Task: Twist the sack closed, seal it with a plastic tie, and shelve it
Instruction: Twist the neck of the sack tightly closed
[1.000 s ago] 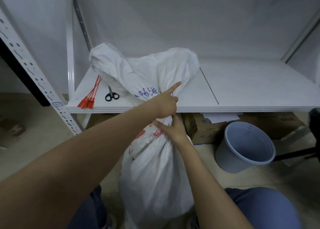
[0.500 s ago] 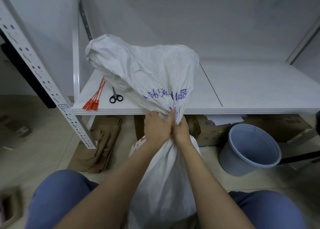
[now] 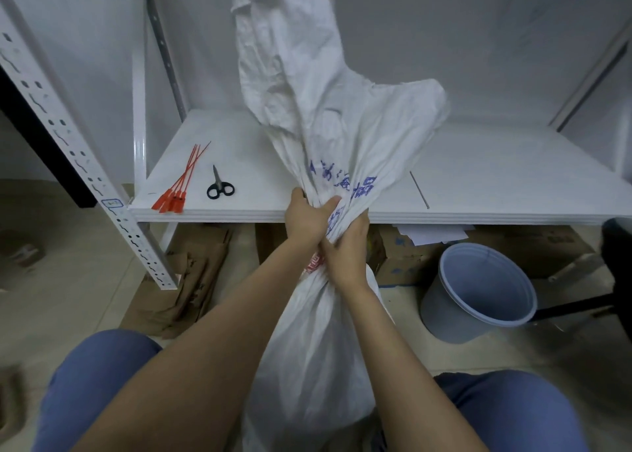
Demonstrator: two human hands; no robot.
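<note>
1. The sack (image 3: 318,366) stands on the floor between the knees. Its body is full, but the contents are hidden.
2. The left hand (image 3: 306,220) and the right hand (image 3: 347,249) grip its gathered neck, fingers (image 3: 357,224) curled tight round the cloth. I judge this is the twisting step.
3. The grey bucket (image 3: 485,294) shows only its bare inside.
4. Next, one hand should hold the twist while the other reaches for the red plastic ties (image 3: 178,188) on the shelf (image 3: 478,191).

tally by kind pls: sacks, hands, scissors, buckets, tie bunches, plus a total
sack: 1
hands: 2, left hand and right hand, both gripping the sack's neck
scissors: 1
bucket: 1
tie bunch: 1, red; the ties overlap too much to count singly
total: 6
</note>
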